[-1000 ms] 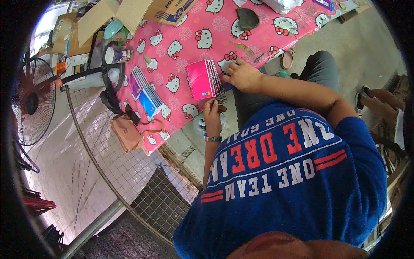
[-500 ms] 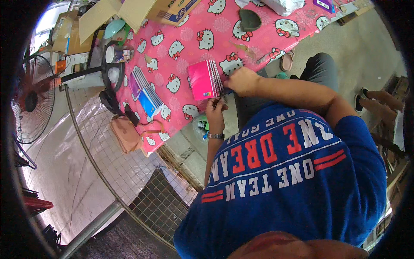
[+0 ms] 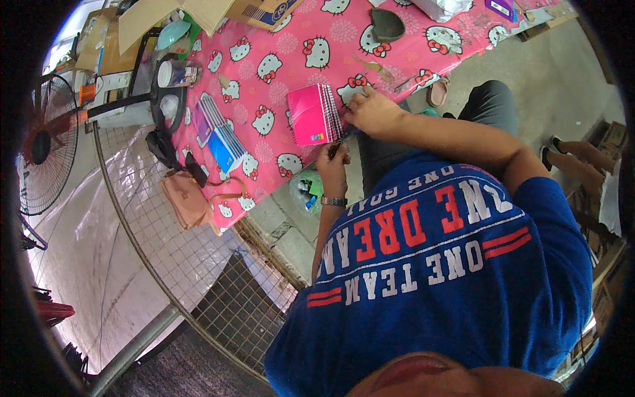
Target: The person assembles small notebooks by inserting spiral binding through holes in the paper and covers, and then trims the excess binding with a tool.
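Note:
A stack of pink spiral notebooks (image 3: 312, 116) lies near the front edge of the table, its spiral bindings fanned along the right side. My left hand (image 3: 333, 163) is closed just below the lower right corner of the stack, thumb and fingers pressed together. What it pinches, if anything, is too small to make out. My right hand (image 3: 372, 114) is beside the bindings, fingers curled in toward the stack. Its fingertips are partly hidden, with a small dark patch below them. Farther left lie overlapping notebooks, one blue (image 3: 226, 149) and one purple (image 3: 206, 120).
A pink patterned cloth covers the table (image 3: 278, 43). On it are a dark grey dish-like piece (image 3: 387, 25), an open cardboard box (image 3: 264, 12) and a plastic tub (image 3: 173, 74). A tan bag (image 3: 185, 200) hangs at the left corner by a wire rack (image 3: 142, 198) and a fan (image 3: 46, 145).
My right hand has shifted slightly away from the table edge, its fingers less tightly bunched. My left hand stays by the stack's corner. The whole view has shifted a little.

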